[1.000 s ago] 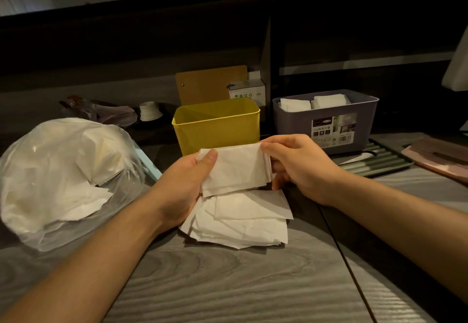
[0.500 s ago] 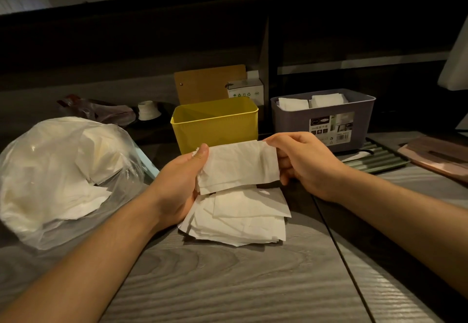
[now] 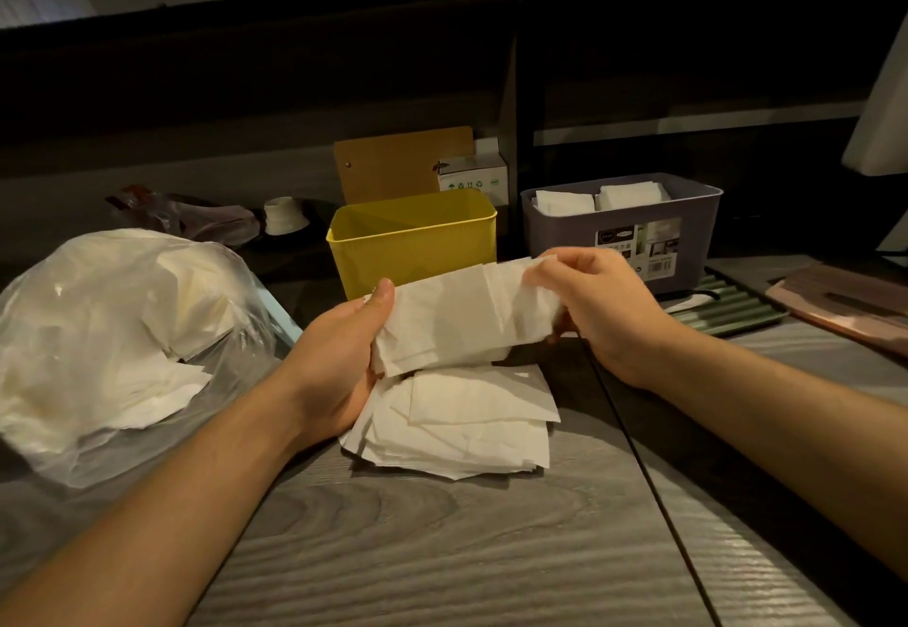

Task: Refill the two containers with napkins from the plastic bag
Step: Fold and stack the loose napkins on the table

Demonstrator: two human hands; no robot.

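On the dim table (image 3: 442,553) our left hand (image 3: 339,356) and right hand (image 3: 597,304) pinched a napkin bundle (image 3: 467,319) — loose sheets could slip before the yellow container (image 3: 412,245).

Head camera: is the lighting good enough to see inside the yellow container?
Head view: dim and warm, background nearly black; the yellow plastic container has a shadowed interior, contents unclear. White napkins held in both hands look bright; clear plastic bag shows small glare; right-hand fingertips slightly blurred.
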